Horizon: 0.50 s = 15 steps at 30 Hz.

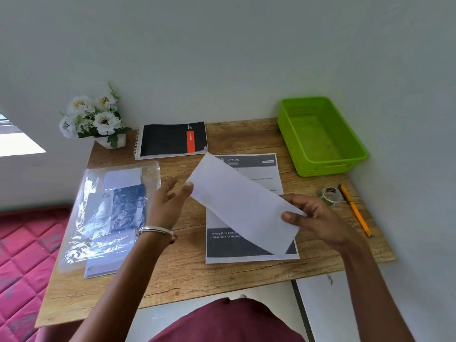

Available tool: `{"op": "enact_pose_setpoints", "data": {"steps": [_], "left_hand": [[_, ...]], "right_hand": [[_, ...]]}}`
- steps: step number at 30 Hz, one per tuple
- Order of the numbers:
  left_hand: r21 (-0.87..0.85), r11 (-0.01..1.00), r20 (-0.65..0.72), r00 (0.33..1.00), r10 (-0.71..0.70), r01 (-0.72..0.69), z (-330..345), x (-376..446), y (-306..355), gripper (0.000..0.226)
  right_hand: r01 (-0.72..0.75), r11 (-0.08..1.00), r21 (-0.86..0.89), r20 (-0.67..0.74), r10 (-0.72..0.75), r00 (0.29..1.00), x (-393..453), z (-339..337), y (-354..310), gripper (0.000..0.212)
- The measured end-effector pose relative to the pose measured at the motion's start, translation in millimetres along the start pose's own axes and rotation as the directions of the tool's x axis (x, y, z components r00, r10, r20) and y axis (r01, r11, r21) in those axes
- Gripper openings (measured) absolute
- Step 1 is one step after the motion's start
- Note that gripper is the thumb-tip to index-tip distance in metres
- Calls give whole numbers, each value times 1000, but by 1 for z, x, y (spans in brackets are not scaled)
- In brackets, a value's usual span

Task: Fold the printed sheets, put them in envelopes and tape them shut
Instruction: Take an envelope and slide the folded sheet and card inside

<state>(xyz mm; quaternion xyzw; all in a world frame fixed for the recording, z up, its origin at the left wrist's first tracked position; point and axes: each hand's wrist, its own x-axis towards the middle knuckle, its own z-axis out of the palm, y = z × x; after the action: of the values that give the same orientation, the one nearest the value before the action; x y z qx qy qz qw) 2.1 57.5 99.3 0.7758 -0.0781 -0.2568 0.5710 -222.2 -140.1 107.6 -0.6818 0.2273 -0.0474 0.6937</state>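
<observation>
Folded white sheet (240, 206), smooth oblong, pinched by right hand (313, 218)

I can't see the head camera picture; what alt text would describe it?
Both hands hold a folded white sheet above a printed sheet on a wooden desk: the right hand pinches its near end, the left hand touches its far end. Around lie an envelope packet, notebook, green basket, tape roll and pencil.
</observation>
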Motion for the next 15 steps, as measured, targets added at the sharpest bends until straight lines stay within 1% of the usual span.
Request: {"op": "enact_pose_setpoints", "data": {"steps": [2,3,4,5,7,8,10,11,13,14,15], "left_hand": [[-32,997,92,993,79,-77,3,-1,7,20],[-38,995,92,992,90,-87,4,-1,9,13],[-46,996,73,994,83,-80,6,1,9,9],[-66,996,47,997,55,-52,7,3,8,7],[-150,988,18,999,-40,43,10,6,4,7],[-211,972,18,995,-97,99,12,6,1,8],[-366,903,22,972,-233,225,17,5,-2,9],[-445,849,20,951,-307,284,20,5,-3,8],[-553,754,17,909,-416,355,26,4,-8,10],[-556,745,-7,894,-447,368,27,4,-12,12],[-525,765,-51,883,-466,374,31,4,-15,14]], "right_hand": [[-8,1000,1,37,8,999,1,-8,-1,36],[-7,1000,3,32,7,999,2,-11,-1,37],[0,1000,22,-4,0,1000,4,-15,-1,38],[13,998,57,-68,-9,998,7,-18,1,39],[46,987,155,-235,-8,972,12,-23,5,44],[64,972,226,-313,10,950,15,-24,8,52],[118,914,387,-423,62,904,20,-26,16,63],[142,884,446,-449,84,890,22,-26,20,64],[150,860,488,-472,116,874,24,-23,30,57],[138,870,473,-497,135,857,25,-20,35,54],[119,891,438,-540,155,827,27,-19,41,52]]}}
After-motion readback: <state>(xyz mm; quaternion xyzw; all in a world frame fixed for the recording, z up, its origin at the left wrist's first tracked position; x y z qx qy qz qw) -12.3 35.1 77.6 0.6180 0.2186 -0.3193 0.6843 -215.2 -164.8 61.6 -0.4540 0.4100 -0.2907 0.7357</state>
